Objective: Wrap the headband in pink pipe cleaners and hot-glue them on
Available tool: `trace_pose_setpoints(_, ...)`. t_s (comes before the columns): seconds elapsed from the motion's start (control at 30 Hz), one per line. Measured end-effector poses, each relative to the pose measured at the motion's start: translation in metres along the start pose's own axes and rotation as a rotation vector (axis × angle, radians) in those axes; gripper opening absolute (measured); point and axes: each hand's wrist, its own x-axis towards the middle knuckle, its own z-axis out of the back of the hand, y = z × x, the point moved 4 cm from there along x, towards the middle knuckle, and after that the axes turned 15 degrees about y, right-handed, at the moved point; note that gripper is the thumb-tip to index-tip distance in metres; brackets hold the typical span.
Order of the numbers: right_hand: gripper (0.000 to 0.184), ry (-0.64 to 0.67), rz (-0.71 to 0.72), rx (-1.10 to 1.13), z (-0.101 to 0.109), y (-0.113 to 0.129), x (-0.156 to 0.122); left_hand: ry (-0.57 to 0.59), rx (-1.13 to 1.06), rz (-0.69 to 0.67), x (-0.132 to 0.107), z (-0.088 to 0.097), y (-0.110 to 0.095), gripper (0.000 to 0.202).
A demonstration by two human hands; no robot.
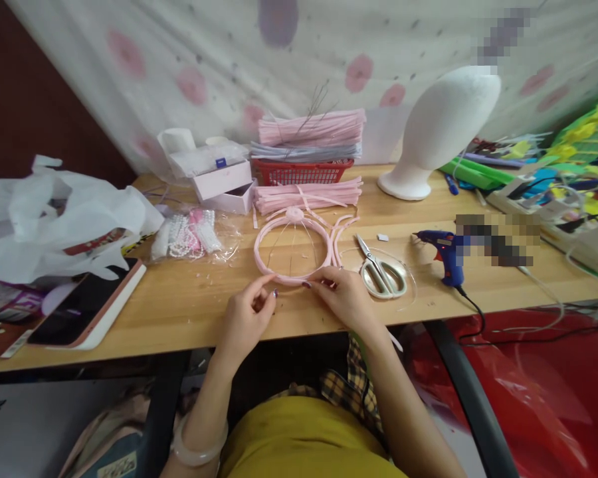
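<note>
A round pink hoop (258, 247) lies on the wooden table in front of me, with thin clear strands crossing its middle and a pink coiled rosette (294, 214) at its far side. My left hand (248, 312) pinches the near left part of the rim, index finger on top and thumb just below. At the near right of the rim, my right hand (341, 296) grips it between thumb and bent fingers. Loose pink pipe cleaners (337, 239) curve beside the hoop's right side. White-handled scissors (380, 272) lie partly open to the right of my right hand.
Pink pipe cleaner bundles (309, 194) lie before a red basket (301, 172). A white foam head (441, 126) stands at the back right. A blue glue gun (446, 255) with a cord rests right. Leftward are bagged beads (192, 234), a phone (87, 305) and a white plastic bag (54, 206).
</note>
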Motion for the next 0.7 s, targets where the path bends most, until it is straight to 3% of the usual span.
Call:
trace_pose_setpoints(0.33, 0.013, 0.0, -0.002, -0.018, 0.002, -0.002, -0.004, 0.025, 0.355, 0.032, 0.012, -0.01, -0.016, 0.041)
trace_pose_setpoints(0.7, 0.01, 0.001, -0.049, -0.05, 0.009, -0.006, -0.005, 0.023, 0.382, 0.062, 0.015, -0.013, -0.011, 0.041)
